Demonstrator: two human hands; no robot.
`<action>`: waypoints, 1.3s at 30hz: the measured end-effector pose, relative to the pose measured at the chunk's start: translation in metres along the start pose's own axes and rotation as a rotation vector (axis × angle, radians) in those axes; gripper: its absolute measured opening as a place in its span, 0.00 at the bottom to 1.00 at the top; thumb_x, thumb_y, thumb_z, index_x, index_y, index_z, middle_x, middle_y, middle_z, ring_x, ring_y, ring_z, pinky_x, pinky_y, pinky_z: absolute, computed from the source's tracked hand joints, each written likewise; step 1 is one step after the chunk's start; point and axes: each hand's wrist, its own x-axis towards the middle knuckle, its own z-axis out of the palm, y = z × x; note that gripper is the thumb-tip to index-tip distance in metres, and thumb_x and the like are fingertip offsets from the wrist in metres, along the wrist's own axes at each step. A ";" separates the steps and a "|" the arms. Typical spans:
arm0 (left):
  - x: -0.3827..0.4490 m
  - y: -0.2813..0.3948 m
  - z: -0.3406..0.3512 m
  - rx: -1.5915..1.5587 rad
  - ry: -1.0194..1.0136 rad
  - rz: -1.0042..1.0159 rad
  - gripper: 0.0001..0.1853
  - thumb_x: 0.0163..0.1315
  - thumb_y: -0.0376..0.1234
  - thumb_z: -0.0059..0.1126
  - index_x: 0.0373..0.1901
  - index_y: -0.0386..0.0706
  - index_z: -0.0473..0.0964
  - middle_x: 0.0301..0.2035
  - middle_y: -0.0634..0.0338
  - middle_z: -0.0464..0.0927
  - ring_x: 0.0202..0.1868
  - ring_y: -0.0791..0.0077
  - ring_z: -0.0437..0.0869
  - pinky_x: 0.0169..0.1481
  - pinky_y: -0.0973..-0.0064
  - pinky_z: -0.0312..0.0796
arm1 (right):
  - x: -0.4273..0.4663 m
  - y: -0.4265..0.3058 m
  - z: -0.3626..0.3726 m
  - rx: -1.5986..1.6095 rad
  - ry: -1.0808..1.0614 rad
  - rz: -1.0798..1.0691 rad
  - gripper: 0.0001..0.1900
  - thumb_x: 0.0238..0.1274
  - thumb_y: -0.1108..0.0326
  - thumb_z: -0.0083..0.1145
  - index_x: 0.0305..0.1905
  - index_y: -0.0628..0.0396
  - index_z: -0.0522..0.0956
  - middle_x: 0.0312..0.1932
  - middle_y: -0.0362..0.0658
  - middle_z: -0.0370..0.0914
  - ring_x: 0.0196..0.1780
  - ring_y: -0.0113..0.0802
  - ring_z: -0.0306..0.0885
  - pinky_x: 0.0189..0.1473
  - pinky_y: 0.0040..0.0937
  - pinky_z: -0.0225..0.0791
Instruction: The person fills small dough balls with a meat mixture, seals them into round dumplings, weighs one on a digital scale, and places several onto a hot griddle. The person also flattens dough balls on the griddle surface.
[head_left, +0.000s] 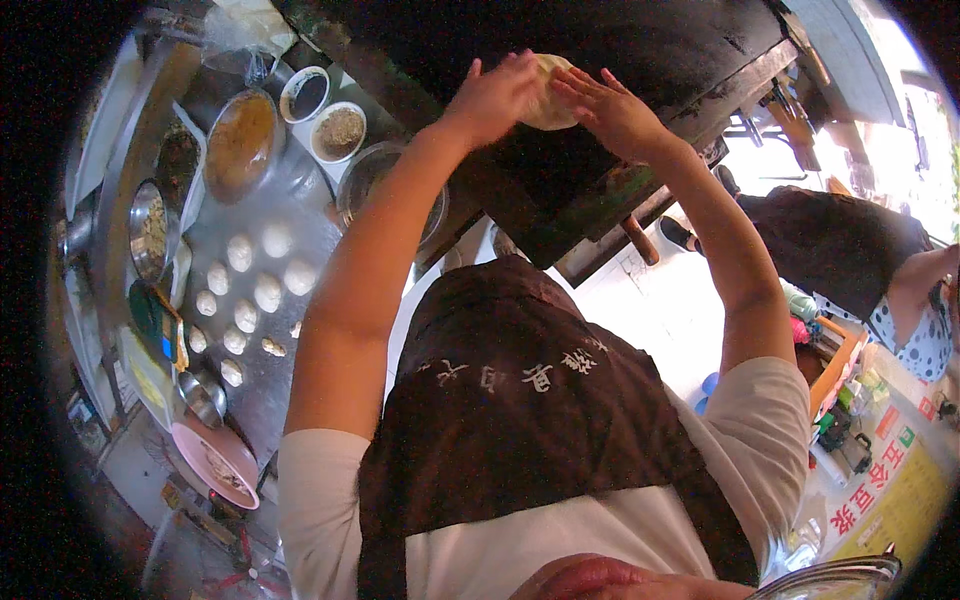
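Observation:
My left hand (499, 97), slightly blurred, lies with its fingers over the left edge of a flat, pale dough round (551, 94). From the other side my right hand (607, 112) touches the same round, its fingers spread over the right edge. Both thumbs are hidden, so a grip cannot be made out. Beneath the round is a large, dark flat surface (645, 45), perhaps a griddle. On the metal worktop (262, 405) to the left sit several dough balls (268, 292) and a few small dough scraps (274, 347).
Left are a bowl of dark liquid (306, 94), a bowl of brown crumbly stuff (339, 132), an oval dish of orange-brown food (238, 142), a metal bowl (149, 229) and a pink basin (217, 465). A wooden handle (639, 240) juts out below the dark surface. A dark-aproned person (840, 240) is at right.

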 end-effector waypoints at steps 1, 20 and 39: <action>0.000 -0.002 -0.006 -0.258 0.088 -0.131 0.24 0.66 0.39 0.46 0.61 0.38 0.65 0.61 0.53 0.65 0.64 0.60 0.65 0.70 0.63 0.50 | -0.003 0.000 0.002 0.052 0.109 0.009 0.26 0.69 0.61 0.38 0.70 0.43 0.53 0.73 0.39 0.44 0.75 0.36 0.39 0.73 0.46 0.33; -0.263 -0.147 -0.038 0.264 0.279 -1.120 0.41 0.43 0.46 0.67 0.60 0.40 0.64 0.40 0.47 0.80 0.43 0.52 0.81 0.49 0.62 0.72 | 0.064 -0.044 -0.015 -0.145 0.104 0.101 0.21 0.69 0.58 0.38 0.63 0.47 0.66 0.70 0.38 0.53 0.72 0.39 0.49 0.73 0.45 0.39; -0.302 -0.084 -0.049 -0.176 0.812 -0.900 0.27 0.48 0.29 0.65 0.53 0.37 0.68 0.37 0.55 0.78 0.36 0.70 0.80 0.43 0.73 0.73 | -0.010 -0.074 0.010 0.111 0.387 0.044 0.25 0.68 0.64 0.42 0.68 0.44 0.58 0.73 0.41 0.47 0.75 0.41 0.41 0.72 0.47 0.38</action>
